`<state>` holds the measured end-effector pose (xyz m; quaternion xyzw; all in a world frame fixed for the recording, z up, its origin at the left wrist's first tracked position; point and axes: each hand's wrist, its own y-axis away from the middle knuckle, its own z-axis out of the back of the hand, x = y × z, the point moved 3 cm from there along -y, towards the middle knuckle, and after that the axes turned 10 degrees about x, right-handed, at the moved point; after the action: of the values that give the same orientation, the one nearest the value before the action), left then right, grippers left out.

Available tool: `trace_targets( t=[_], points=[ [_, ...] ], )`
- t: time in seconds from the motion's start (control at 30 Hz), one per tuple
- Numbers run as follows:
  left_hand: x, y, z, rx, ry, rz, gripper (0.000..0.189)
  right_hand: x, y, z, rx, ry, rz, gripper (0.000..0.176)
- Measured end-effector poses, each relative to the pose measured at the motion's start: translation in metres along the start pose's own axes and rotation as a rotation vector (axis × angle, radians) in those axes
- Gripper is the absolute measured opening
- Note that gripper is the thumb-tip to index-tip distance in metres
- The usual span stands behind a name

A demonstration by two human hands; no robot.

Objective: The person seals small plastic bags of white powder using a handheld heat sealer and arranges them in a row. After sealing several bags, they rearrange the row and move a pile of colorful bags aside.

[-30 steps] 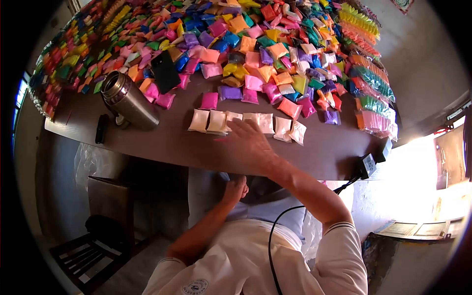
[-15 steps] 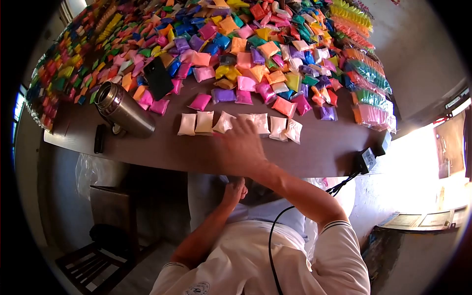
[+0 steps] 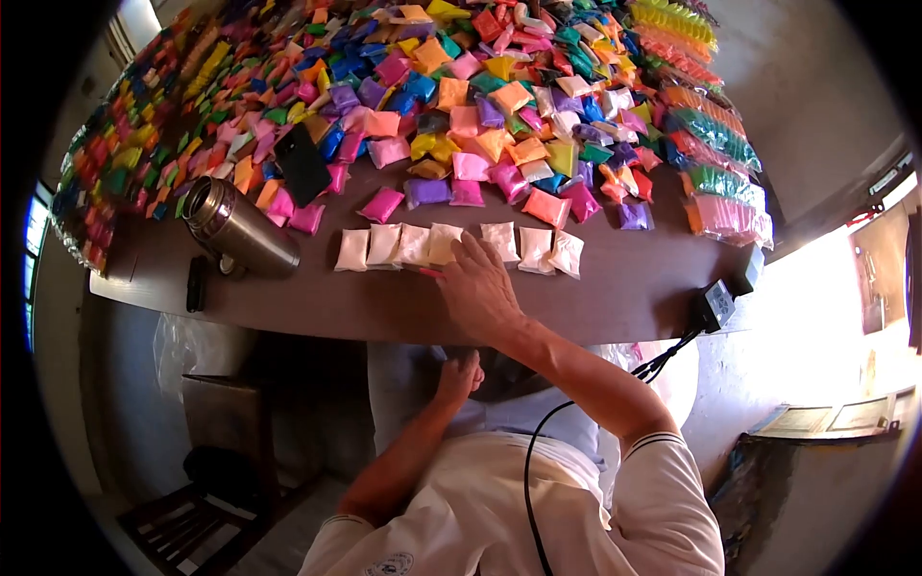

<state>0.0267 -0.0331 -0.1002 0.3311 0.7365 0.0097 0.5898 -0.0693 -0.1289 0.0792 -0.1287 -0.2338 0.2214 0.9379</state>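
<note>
My right hand [image 3: 480, 293] reaches over the table, palm down, fingers stretched out and touching the row of pale packets. Close together at its left lie several whitish packets [image 3: 384, 246]; the nearest pale packet [image 3: 445, 242] is beside my fingertips. On the other side are three more pale packets [image 3: 535, 250]. A small red thing [image 3: 430, 273] pokes out by my thumb; its kind cannot be made out. Below the table edge, over my lap, my left hand [image 3: 461, 376] has curled fingers, and what they hold, if anything, is hidden.
A big heap of colourful packets [image 3: 451, 91] covers the table's far side. Strips of bagged packets [image 3: 715, 178] lie at right. A steel flask [image 3: 245, 230], a black phone [image 3: 302, 165] and a dark object [image 3: 196, 283] are at left. A small cabled device [image 3: 713, 305] sits near the right edge.
My right hand has slowed from a blur and rests at the row. Pale packets left of it now lie closer together, with a gap before the right three. My left hand stays in place.
</note>
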Motion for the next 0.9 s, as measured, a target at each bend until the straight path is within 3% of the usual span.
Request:
trace_targets(
  t=[0.17,0.37,0.67,0.8,0.9],
  points=[
    [0.007,-0.003,0.001,-0.023,-0.055,0.066,0.049,-0.014,0.026,0.026,-0.004,0.162,-0.078,0.023],
    [-0.003,0.000,-0.007,-0.021,-0.035,0.062,0.051,-0.037,0.047,0.041,-0.051,0.135,-0.213,0.023],
    [-0.006,0.001,-0.006,0.012,-0.057,0.001,0.045,-0.025,0.044,0.017,-0.048,0.159,-0.162,0.020],
    [-0.003,0.000,-0.005,0.012,-0.037,0.021,0.046,-0.029,0.045,0.025,-0.018,-0.003,-0.115,0.018],
    [0.009,-0.005,0.000,0.029,-0.038,-0.025,0.043,-0.032,0.050,0.048,-0.078,0.087,-0.180,0.016]
  ],
)
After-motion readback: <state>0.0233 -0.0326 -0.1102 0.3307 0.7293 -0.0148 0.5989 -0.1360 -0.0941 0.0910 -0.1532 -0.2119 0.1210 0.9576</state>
